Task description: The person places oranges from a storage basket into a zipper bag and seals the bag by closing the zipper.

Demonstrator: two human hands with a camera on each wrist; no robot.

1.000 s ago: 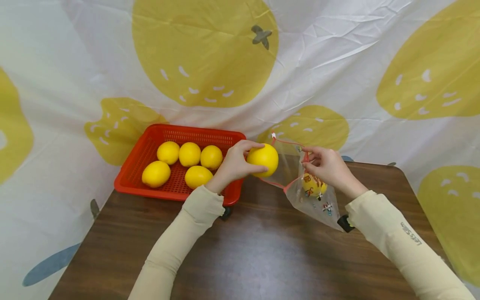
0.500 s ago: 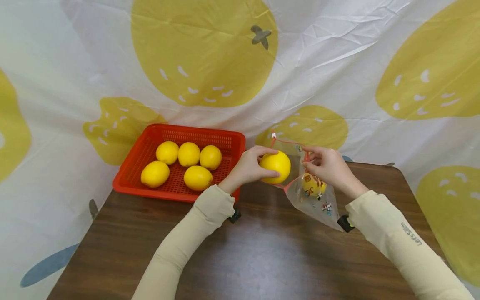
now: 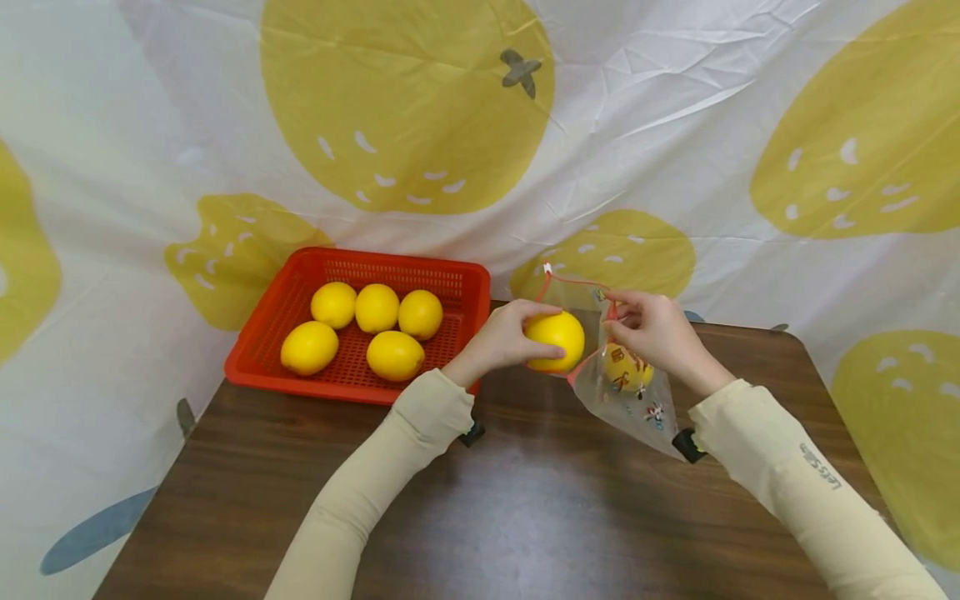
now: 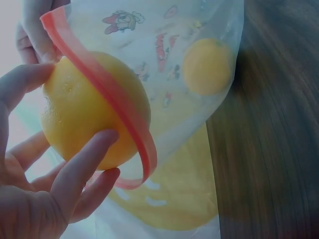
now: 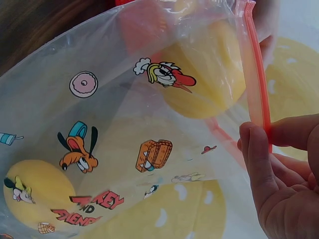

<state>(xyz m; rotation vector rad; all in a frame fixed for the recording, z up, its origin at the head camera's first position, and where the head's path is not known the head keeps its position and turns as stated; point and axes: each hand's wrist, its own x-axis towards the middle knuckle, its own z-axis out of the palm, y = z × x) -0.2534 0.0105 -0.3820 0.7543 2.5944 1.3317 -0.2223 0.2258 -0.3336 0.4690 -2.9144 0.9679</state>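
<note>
Fruit [image 3: 566, 335] — partway inside bag's rim [image 4: 107, 92]

R fingers [image 5: 260, 167] pinch plas. bag [image 5: 117, 112]

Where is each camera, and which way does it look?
Head: worn on the head, looking forward and down at the red basket and clear bag; left hand, right hand and sleeves show.
Left wrist: worn there, facing the held yellow fruit; left hand and part of the right show.
Right wrist: worn there, facing the bag; both hands show partly.
Both wrist views share that fruit and bag.
</note>
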